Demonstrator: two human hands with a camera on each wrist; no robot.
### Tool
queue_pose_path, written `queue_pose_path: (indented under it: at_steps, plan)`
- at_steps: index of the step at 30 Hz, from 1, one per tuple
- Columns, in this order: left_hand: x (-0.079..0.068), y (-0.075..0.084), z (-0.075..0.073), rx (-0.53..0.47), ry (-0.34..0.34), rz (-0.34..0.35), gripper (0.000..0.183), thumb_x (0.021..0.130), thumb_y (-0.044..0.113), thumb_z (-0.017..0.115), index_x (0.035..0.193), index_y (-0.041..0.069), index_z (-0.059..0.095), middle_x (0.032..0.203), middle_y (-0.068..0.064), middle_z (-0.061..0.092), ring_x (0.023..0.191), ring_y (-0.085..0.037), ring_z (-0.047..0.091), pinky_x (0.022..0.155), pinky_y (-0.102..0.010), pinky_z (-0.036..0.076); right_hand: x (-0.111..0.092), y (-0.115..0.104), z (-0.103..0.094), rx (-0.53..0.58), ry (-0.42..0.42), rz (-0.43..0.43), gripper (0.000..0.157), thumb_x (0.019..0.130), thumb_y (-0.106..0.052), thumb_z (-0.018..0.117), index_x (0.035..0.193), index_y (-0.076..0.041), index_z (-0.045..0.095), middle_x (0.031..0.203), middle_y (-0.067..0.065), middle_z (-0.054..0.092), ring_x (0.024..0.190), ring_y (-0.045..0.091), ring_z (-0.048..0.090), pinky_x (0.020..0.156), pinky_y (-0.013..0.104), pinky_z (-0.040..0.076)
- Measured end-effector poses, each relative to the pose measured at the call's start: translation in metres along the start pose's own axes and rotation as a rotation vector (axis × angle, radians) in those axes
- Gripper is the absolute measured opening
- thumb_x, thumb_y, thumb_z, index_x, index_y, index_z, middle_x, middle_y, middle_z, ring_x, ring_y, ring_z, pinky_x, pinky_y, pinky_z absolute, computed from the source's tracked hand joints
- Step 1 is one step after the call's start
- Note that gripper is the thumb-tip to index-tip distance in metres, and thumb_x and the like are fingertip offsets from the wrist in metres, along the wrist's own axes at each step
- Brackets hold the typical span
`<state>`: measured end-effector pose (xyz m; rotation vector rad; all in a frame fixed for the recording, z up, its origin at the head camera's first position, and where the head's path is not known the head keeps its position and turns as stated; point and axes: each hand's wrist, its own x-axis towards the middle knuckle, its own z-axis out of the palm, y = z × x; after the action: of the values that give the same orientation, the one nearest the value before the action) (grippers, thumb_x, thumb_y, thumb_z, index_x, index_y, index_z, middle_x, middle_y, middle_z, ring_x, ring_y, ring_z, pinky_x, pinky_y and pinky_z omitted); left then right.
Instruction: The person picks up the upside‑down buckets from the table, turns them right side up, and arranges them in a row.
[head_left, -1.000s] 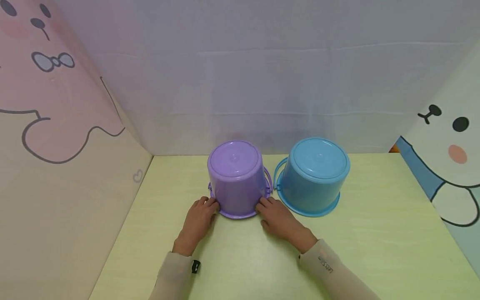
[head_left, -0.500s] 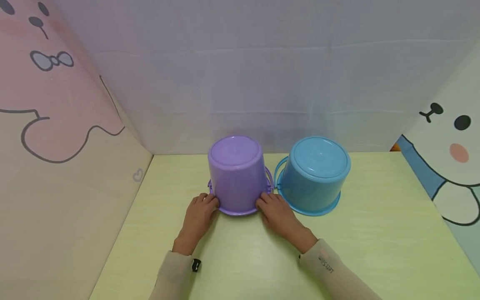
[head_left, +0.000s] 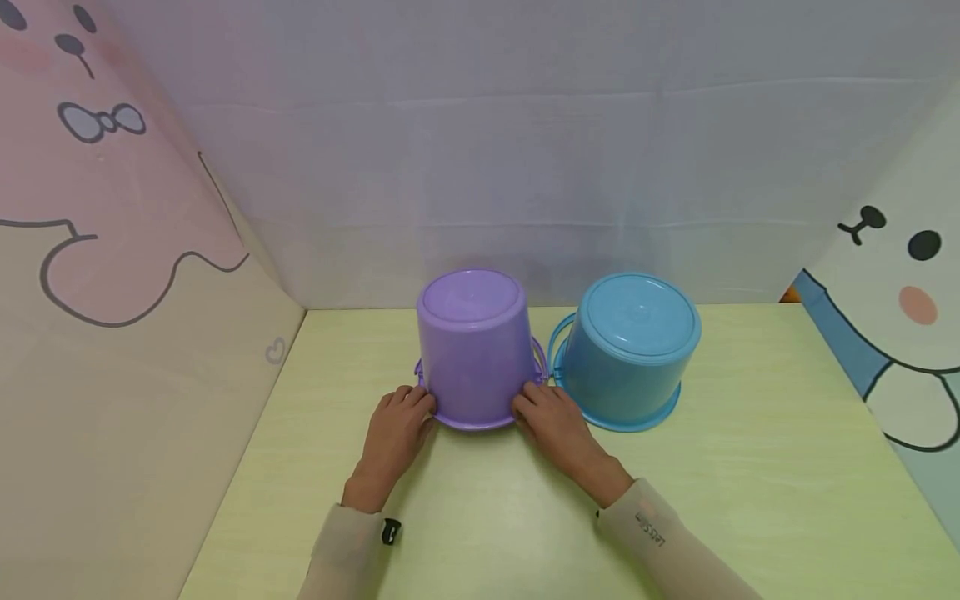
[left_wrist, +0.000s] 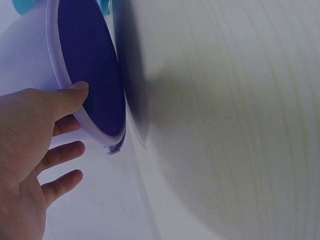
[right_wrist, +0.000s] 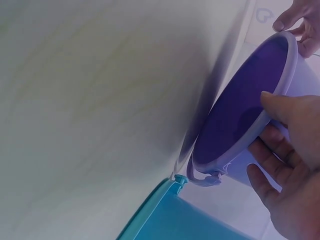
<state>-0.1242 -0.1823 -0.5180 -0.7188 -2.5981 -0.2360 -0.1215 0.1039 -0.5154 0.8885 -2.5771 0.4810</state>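
Observation:
A purple bucket (head_left: 476,358) stands bottom-up near the back wall, its near rim raised off the table and its dark inside (left_wrist: 90,65) showing in the left wrist view. My left hand (head_left: 396,429) pinches the rim at the near left, thumb tip just inside the opening and fingers outside. At the near right my right hand (head_left: 558,429) pinches the same rim, with its thumb (right_wrist: 274,106) over the edge. Just right of it a light blue bucket (head_left: 630,358) also sits upside down, untouched.
The two bucket handles, purple (head_left: 538,358) and blue (head_left: 558,333), lie close together between the buckets. Pale yellow-green table top (head_left: 480,517) stretches in front. A white back wall (head_left: 480,167) and printed side panels (head_left: 127,333) enclose the space.
The purple bucket's near rim has risen and its base has shifted slightly up and away. Both hands have moved up a little with it. The blue bucket stays put.

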Motion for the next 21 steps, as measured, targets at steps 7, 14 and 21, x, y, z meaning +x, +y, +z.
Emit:
queue_pose_path:
  at_steps: [7, 14, 21]
  plan:
    - [0.001, -0.002, -0.001, -0.013, 0.012, 0.015, 0.035, 0.076, 0.007, 0.095, 0.09, 0.011, 0.062, 0.095, -0.004, 0.063, 0.099, -0.029, 0.065, 0.083, -0.047, 0.056, 0.0, 0.001, -0.001, 0.014, 0.019, -0.01, 0.028, 0.088, -0.008, 0.085, 0.09, -0.015, 0.058, 0.088, -0.001, 0.049, 0.082, 0.02, 0.052, 0.078, 0.038, 0.048]
    - [0.001, -0.002, -0.006, -0.024, 0.004, 0.013, 0.034, 0.078, 0.005, 0.094, 0.091, 0.011, 0.063, 0.097, -0.004, 0.065, 0.102, -0.029, 0.066, 0.087, -0.046, 0.057, 0.0, 0.001, -0.004, 0.014, 0.04, -0.015, 0.028, 0.087, -0.008, 0.086, 0.09, -0.015, 0.059, 0.088, -0.001, 0.051, 0.083, 0.02, 0.054, 0.078, 0.037, 0.048]
    - [0.001, -0.001, -0.01, -0.025, 0.013, 0.01, 0.034, 0.077, 0.004, 0.094, 0.092, 0.012, 0.064, 0.097, -0.003, 0.065, 0.102, -0.028, 0.066, 0.088, -0.045, 0.056, 0.001, 0.0, -0.007, 0.018, 0.046, -0.019, 0.027, 0.087, -0.007, 0.087, 0.09, -0.015, 0.062, 0.089, -0.001, 0.054, 0.084, 0.02, 0.057, 0.077, 0.037, 0.049]
